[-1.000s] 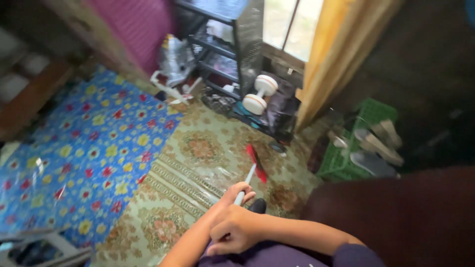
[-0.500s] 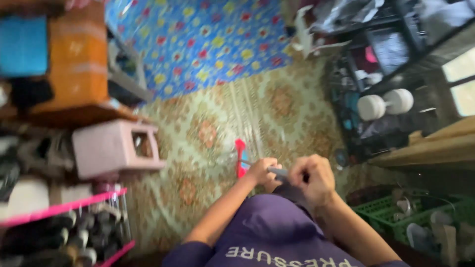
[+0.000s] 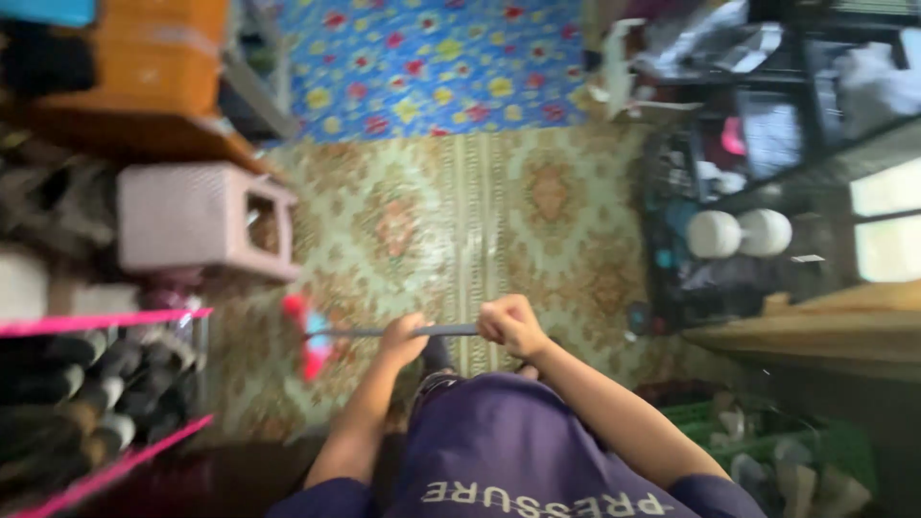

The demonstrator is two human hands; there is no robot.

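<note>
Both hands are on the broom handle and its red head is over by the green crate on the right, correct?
Not quite. In the head view both hands, left hand and right hand, do hold the broom handle, but the red head lies left, beside the pink shoe rack.

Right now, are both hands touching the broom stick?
Touching. The head view shows the left hand and the right hand each wrapped around the grey broom handle, with no gap, above the patterned floor mat.

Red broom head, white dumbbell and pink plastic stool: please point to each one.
Red broom head (image 3: 305, 338): head view, on the red bristles.
White dumbbell (image 3: 739, 233): head view, between its two round ends.
Pink plastic stool (image 3: 187, 228): head view, on its flat side.
</note>
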